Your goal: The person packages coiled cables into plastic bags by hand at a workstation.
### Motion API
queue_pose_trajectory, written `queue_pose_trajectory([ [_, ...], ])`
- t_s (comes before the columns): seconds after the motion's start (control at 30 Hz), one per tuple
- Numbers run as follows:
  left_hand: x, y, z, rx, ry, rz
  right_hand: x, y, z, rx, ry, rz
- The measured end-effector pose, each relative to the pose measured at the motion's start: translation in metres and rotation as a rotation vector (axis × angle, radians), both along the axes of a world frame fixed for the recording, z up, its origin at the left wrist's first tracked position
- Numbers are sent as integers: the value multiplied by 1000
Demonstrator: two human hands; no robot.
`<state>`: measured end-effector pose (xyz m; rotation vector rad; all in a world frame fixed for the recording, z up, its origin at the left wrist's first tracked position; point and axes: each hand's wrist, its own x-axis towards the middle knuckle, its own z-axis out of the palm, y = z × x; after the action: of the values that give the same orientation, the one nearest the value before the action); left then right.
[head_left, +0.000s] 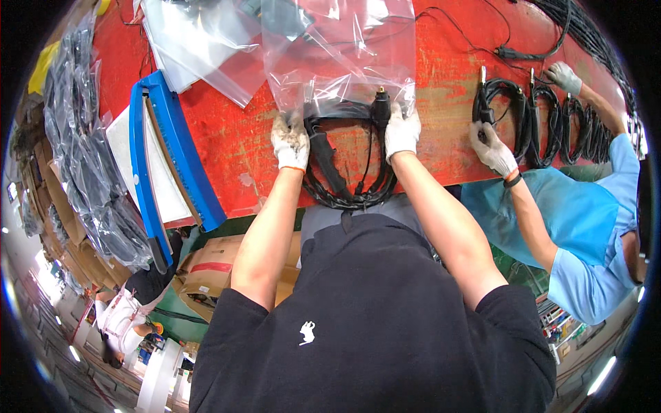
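A looped black cable is clamped in the fingers of the white-gloved left hand and right hand. The clear plastic bag should be kept open.

Blk coil is sheathed in semi-gloss plastic; bag beyond coil is made w/ clear, v. glossy plastic; tabletop around coil is worn rough; blue frame L of coil is finished smooth.

a worn red table — green floor beneath.
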<state>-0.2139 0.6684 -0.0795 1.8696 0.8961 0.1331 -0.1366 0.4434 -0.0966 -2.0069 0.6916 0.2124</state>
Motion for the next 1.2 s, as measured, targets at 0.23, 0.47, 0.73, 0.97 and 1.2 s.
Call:
queue_pose_trajectory([
  [0.23, -6, 30, -23, -115, -48, -222, 4, -4, -1, 80, -126, 140],
  [0.47, 22, 38, -13, -487, 39, -386, 27, -42, -55, -520, -741, 975],
  [0.73, 17, 36, -7, -374, 278, -106, 31, -2, 9, 505, 366, -204],
  [0.97, 22, 23, 4, -511, 331, 99, 31, -14, 12, 529, 461, -403],
  [1.2, 16, -4, -1, -363, -43, 246, -3, -32, 1, 513, 71, -309],
])
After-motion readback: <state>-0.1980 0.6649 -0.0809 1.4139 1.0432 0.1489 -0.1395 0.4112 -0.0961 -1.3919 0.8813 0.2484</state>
